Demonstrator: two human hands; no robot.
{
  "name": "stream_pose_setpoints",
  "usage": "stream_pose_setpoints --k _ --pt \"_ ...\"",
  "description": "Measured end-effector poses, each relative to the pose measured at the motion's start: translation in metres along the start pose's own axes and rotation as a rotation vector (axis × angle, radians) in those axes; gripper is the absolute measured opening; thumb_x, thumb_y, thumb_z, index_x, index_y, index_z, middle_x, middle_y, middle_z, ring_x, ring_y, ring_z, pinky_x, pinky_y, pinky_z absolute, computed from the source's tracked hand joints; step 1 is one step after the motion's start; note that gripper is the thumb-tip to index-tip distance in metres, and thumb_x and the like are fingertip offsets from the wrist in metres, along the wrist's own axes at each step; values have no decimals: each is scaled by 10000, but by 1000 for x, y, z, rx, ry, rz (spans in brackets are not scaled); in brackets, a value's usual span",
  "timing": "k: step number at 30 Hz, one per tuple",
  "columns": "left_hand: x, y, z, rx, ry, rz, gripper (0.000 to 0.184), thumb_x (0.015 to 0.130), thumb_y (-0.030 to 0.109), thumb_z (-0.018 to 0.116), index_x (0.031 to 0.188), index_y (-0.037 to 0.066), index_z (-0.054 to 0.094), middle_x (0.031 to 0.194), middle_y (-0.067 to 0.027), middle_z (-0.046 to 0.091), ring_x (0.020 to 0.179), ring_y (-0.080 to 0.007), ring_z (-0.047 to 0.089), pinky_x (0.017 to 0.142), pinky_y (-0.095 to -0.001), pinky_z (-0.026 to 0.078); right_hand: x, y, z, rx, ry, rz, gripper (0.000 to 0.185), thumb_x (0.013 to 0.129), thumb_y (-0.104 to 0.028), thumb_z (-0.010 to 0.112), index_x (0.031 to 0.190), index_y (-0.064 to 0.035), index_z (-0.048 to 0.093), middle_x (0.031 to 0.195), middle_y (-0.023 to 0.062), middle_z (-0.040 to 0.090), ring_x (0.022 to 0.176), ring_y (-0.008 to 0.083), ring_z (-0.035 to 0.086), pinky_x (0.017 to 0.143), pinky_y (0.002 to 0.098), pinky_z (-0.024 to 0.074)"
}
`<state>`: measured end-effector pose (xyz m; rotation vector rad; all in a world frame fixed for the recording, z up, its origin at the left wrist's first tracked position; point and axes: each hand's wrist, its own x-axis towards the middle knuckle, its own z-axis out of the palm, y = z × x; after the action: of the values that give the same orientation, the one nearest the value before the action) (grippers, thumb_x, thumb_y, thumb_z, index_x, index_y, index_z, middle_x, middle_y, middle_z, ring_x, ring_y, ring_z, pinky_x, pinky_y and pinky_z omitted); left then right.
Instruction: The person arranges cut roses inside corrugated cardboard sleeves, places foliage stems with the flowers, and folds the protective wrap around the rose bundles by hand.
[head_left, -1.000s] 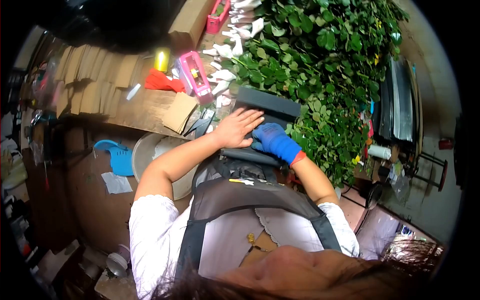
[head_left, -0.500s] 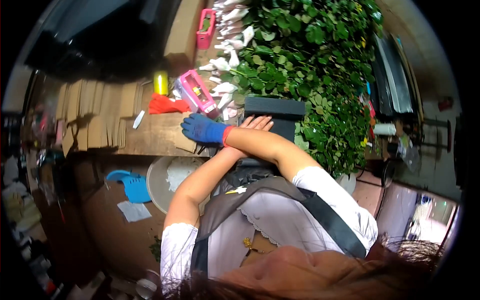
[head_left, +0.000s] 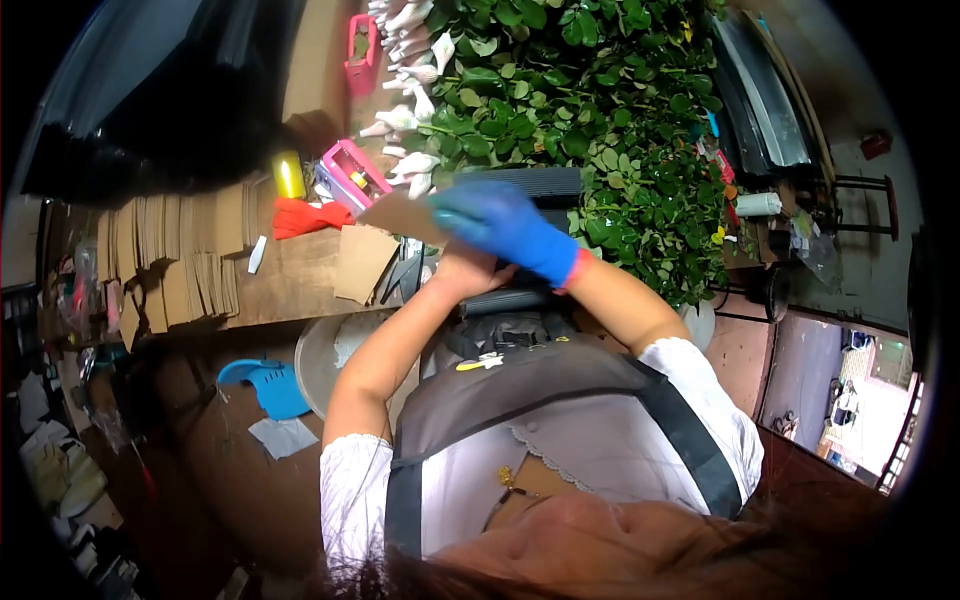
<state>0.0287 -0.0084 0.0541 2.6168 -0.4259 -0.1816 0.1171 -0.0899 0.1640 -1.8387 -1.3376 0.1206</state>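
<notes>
My right hand (head_left: 490, 215), in a blue glove with a red cuff, is closed on a brown cardboard piece (head_left: 400, 217), slightly blurred. Beneath it, my bare left hand (head_left: 468, 268) rests at the near edge of a black ribbed stand (head_left: 540, 182). The glove hides most of its fingers; the part that shows is stretched out and holds nothing visible. Another cardboard sheet (head_left: 364, 262) lies on the table to the left, beside dark scissors-like blades (head_left: 405, 272).
Leafy green stems (head_left: 560, 90) with white-wrapped heads (head_left: 415, 105) lie beyond the stand. On the wooden table (head_left: 290, 275) are cardboard stacks (head_left: 185, 240), a red glove (head_left: 308, 217), a yellow roll (head_left: 288, 175) and a pink tape dispenser (head_left: 352, 172). Below is a round bin (head_left: 318, 365).
My gloved hand first crossed over my left hand to the cardboard sheets, then came back right with one piece. The left hand stayed near the stand and is now partly covered.
</notes>
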Motion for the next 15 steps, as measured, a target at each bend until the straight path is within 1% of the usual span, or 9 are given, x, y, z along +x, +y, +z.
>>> stream_pose_setpoints --k 2,4,5,6,9,10,13,14,15 --pt "6 2 -14 -49 -27 36 670 907 500 558 1429 86 487 1498 -149 458 1347 -356 459 1139 -493 335 -40 0 -25 208 -57 352 281 921 -256 680 1136 -75 691 940 116 713 829 229 690 747 337 537" --pt "3 0 5 -67 346 53 641 883 499 589 1394 117 533 1446 -107 527 1326 -322 487 1120 -490 354 -82 16 -30 257 -149 673 289 930 -294 674 1090 -53 681 903 124 716 799 214 688 754 335 540" --pt "4 -4 14 5 417 131 610 874 487 605 1361 121 564 1408 -105 560 1315 -285 499 1110 -484 355 -101 25 -30 234 -196 824 295 929 -307 680 1057 -42 677 884 118 715 767 188 683 726 326 541" --pt "4 -4 7 46 358 159 601 880 454 596 1372 112 557 1414 -112 553 1322 -288 501 1120 -483 351 -109 37 -35 170 -268 858 316 917 -340 693 970 -30 670 822 107 717 701 173 685 668 313 541" --pt "3 -7 4 75 275 202 571 881 407 603 1351 86 568 1412 -132 550 1338 -291 486 1133 -491 324 -117 51 -35 323 -341 1027 322 911 -350 700 914 -30 669 752 85 711 667 157 689 634 297 537" --pt "3 -10 5 70 265 213 560 879 400 611 1335 77 577 1407 -139 551 1342 -291 477 1135 -496 312 -116 52 -34 280 -353 1015 351 901 -383 690 881 -32 680 732 90 714 668 189 702 658 323 547" --pt "-19 -20 2 37 361 117 498 863 281 637 1303 51 591 1344 -153 589 1325 -317 492 1123 -519 329 -113 60 -28 100 -417 945 376 891 -425 665 880 -50 691 766 96 724 703 235 708 712 357 553" --pt "-27 -22 -4 20 463 90 489 840 175 659 1301 30 580 1319 -183 586 1292 -346 510 1098 -537 355 -111 59 -28 6 -449 921 396 879 -459 634 889 -70 708 818 119 729 779 301 704 780 408 548" --pt "-37 -21 -4 71 593 30 514 807 87 679 1308 27 580 1277 -181 610 1215 -359 564 1039 -534 424 -111 59 -26 -29 -459 904 394 878 -460 632 898 -74 713 834 127 729 805 315 700 791 419 546"
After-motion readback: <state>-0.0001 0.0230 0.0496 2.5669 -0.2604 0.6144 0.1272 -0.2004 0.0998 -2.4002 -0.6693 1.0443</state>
